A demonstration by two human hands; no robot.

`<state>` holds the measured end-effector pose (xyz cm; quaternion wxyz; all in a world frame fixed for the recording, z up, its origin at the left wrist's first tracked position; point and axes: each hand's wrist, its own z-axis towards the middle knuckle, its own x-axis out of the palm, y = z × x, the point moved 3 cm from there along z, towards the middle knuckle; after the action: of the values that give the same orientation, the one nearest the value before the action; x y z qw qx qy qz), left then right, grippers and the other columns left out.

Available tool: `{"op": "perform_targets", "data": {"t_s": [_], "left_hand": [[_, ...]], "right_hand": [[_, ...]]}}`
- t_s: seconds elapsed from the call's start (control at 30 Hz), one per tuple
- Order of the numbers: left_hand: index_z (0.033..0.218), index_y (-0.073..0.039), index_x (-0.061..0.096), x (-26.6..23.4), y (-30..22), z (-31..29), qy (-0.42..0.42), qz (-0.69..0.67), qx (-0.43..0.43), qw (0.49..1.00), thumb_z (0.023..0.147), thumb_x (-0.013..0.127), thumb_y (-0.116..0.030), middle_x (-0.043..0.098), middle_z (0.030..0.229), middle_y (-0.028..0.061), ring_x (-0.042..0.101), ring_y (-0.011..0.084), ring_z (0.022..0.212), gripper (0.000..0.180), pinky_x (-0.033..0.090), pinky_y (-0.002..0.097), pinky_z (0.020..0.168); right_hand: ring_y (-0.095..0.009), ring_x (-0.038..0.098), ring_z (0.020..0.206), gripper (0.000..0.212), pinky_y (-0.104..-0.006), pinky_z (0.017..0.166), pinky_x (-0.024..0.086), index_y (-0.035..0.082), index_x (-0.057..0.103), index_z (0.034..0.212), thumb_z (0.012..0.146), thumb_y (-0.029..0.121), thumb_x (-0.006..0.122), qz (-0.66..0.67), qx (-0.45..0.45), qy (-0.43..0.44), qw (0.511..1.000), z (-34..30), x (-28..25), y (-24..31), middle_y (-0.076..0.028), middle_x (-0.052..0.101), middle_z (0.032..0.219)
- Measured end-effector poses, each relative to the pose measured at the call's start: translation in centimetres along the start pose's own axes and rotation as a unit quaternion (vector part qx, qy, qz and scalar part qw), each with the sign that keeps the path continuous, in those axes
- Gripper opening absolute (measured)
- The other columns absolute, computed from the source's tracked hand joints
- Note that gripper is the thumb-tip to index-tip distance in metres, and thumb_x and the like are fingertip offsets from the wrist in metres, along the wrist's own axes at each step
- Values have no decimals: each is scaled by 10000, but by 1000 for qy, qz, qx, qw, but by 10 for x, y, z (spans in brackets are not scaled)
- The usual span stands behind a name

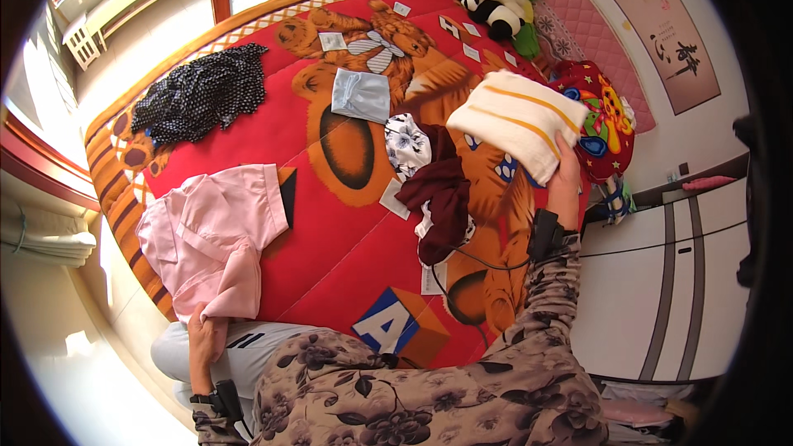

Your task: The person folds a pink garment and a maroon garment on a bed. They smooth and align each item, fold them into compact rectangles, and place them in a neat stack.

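Note:
My left hand [206, 335] is closed on the lower edge of a pink short-sleeved shirt [201, 235], which lies loosely spread at the left of the bed, close to my knee. My right hand [567, 169] grips the near right corner of a folded white cloth [519, 120] with yellow-orange stripes; its thumb is on top and most of the fingers are hidden. Left of that cloth lie a crumpled dark maroon garment [438, 194] and a white piece with a dark floral print [407, 145]. A folded light blue-grey cloth [361, 96] rests just beyond them.
The red bear-print bedspread [322, 256] holds a crumpled black dotted garment [202, 92] at far left and several small white cards [333, 41]. Stuffed toys [494, 8] and a red cartoon-print bundle [603, 120] sit far right. A thin cable [487, 267] runs from my right wrist. White cabinets [636, 289] stand at right.

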<state>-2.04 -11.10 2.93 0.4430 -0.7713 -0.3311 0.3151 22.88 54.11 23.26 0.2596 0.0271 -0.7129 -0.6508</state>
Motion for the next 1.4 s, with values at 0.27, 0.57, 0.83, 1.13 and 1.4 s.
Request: {"op": "perform_targets", "data": {"t_s": [0.27, 0.57, 0.83, 1.13, 1.4], "left_hand": [[922, -12, 550, -1, 8, 5, -6, 28, -15, 999, 864, 458, -67, 541, 768, 29, 462, 107, 717, 121, 411, 234, 657], [1088, -17, 540, 15, -1, 1, -24, 92, 6, 995, 780, 609, -2, 606, 870, 44, 545, 109, 783, 316, 469, 251, 715], [1215, -82, 523, 28, -29, -7, 25, 299, 67, 952, 679, 767, -184, 611, 1072, 145, 602, 331, 944, 598, 483, 366, 813], [1202, -141, 527, 59, -34, -4, -21, 461, 236, 855, 672, 704, -139, 594, 969, 121, 591, 293, 888, 558, 460, 389, 761], [1065, -111, 546, 49, -19, -18, -8, 423, 157, 893, 713, 679, -224, 609, 860, 107, 601, 298, 835, 392, 458, 399, 726]], "right_hand": [[-283, 566, 944, 372, -410, 738, 496, 32, 492, 1225, 921, 242, 538, 76, 118, -229, 963, -60, -208, -166, -131, 572, 1130], [-273, 598, 843, 349, -362, 735, 499, 11, 569, 1104, 944, 303, 464, -59, 311, -351, 881, -125, -308, -273, -134, 612, 1030], [-292, 572, 952, 327, -349, 836, 454, -22, 526, 1140, 897, 197, 541, -531, -58, -401, 744, -86, -213, -183, -151, 590, 1058], [-187, 618, 765, 137, -312, 705, 484, 10, 630, 906, 837, 123, 595, -380, -120, 333, 854, -145, 229, -283, -108, 644, 834], [-288, 560, 853, 407, -389, 708, 465, 84, 546, 968, 700, 336, 719, -460, -321, 457, 690, -293, 395, -351, -111, 570, 886]]}}
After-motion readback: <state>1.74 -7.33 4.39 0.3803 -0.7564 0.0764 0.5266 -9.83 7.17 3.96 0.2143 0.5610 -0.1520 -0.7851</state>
